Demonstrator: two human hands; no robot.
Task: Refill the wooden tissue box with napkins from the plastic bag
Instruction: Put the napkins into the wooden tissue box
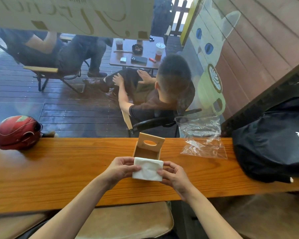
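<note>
Both hands on the stack here: the left hand (122, 168) pinches the left edge of the napkins (148, 169), thumb on top and fingers curled under, and the right hand (173, 175) mirrors it on the right edge, thumb pressing the top sheet near the corner. The stack is white, square, thick with many folded sheets, and the top sheet shows a soft crumpled dent across its middle. It's held just above the counter (59, 169), right at the near side of the wooden tissue box (148, 147), its far edge overlapping the box's near rim.

The box is pale, unfinished-looking wood, and its lid stands tipped up at the back, the oval dispensing slot facing us. The inside looks bare, walls and floor in view.

Off to the right lies the plastic bag (203, 138), clear and crinkled, flat on the counter at its near part and propped up against the window glass behind. It's well apart from the box.

A black backpack (273, 144) sits at the far right end of the orange-brown wood, a red helmet (18, 132) at the far left. Through the glass, people sit at a small table on a dark deck.
</note>
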